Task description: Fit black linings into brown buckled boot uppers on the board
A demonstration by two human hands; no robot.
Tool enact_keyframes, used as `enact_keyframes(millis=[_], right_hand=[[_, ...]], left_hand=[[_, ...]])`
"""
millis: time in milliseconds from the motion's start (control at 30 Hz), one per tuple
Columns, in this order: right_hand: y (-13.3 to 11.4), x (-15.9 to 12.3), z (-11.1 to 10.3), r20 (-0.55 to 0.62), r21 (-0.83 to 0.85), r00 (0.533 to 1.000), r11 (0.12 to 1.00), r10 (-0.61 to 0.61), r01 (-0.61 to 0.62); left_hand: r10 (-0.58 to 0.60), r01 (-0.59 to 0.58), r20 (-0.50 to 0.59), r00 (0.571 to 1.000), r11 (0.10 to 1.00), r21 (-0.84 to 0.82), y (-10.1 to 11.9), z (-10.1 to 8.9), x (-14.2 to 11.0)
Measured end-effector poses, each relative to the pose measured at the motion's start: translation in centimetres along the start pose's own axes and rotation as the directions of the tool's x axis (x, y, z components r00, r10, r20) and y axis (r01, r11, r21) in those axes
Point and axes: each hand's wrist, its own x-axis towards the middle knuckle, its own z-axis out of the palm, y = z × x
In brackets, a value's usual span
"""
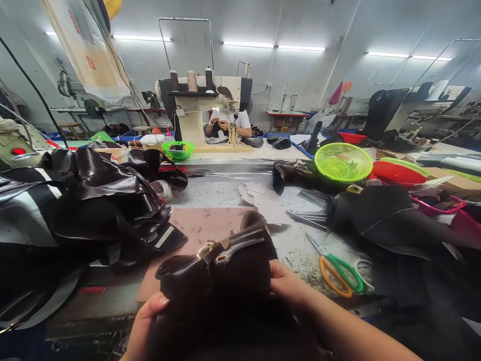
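Left hand (145, 321) and right hand (289, 286) each pinched a side of the buckled dark piece (240, 265), near the table (216, 191) edge. Looked lightish, bendy and kinda slick, so side edges seemed the best hold.

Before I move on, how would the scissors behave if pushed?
The scissors would probably slide, not roll, as they lie flat on the worktable with wide looped handles. Their metal blades look rigid, so bending seems unlikely.
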Motion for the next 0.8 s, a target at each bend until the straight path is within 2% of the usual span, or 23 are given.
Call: enact_keyframes(millis=[167,267,400,500,600,667,733,800], right_hand=[[-1.2,0.1,-0.5,0.17,-0.16,0.983,0.983,-0.064,0.092],[-2.6,-0.3,-0.8,0.172,-0.188,0.983,0.977,-0.069,0.101],[-3.1,-0.9,-1.0,0.142,-0.079,0.99,0.997,0.011,0.0],[-2.6,-1.3,-0.9,0.112,0.028,0.992,0.997,0.064,-0.068],[-2.3,-1.8,-0.7,0.085,0.183,0.995,0.981,0.046,-0.061],[-2.5,-2.3,-0.5,0.105,0.207,0.994,0.978,-0.004,-0.018],[-3.0,-2.9,-0.2,0.126,0.089,0.991,0.995,-0.05,0.039],[-3.5,-3.2,-0.1,0.112,-0.17,0.983,0.972,-0.147,0.165]], left_hand=[[-0.003,-0.003,-0.092,0.996,0.998,-0.067,0.3,-0.5,0.0],[-0.044,0.037,-0.111,0.993,0.998,-0.058,0.2,-0.5,-0.2],[-0.009,0.002,-0.146,0.989,0.999,-0.048,0.0,-0.9,-0.1],[-0.046,0.034,-0.161,0.986,0.997,-0.075,0.1,-1.3,0.1],[-0.061,0.055,-0.12,0.991,0.997,-0.059,0.0,-1.5,0.3],[-0.04,0.041,-0.086,0.995,0.999,0.003,-0.1,-1.6,0.3],[0.01,-0.005,-0.054,0.998,0.995,0.097,0.2,-1.6,0.4],[0.127,-0.119,-0.019,0.992,0.966,0.228,1.2,-1.3,0.8]])
